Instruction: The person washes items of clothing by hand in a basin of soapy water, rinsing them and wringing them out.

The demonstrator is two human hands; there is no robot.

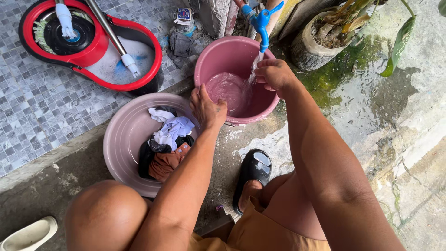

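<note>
- Left hand [206,108], fingers curled together, grips the near rim of the round pink plastic bucket [223,51].
- Right hand [275,74], fingers bent close, rests at the bucket's 3 o'clock edge under water from the blue plastic tap [261,22].
- A wide mauve plastic basin [121,139] of crumpled clothes [168,142] sits at the bucket's 7 o'clock.

The ground is split in two: small grey-blue mosaic tiles [42,107] are laid at the upper left, and bare wet concrete [409,153] is spread across the rest (stained and cracked at the right). A green film, possibly algae, is seen on the concrete near a weathered planter [309,49] holding dry leaves. A red mop bucket [90,53] is set on the tiles. Even daylight is cast throughout.
</note>
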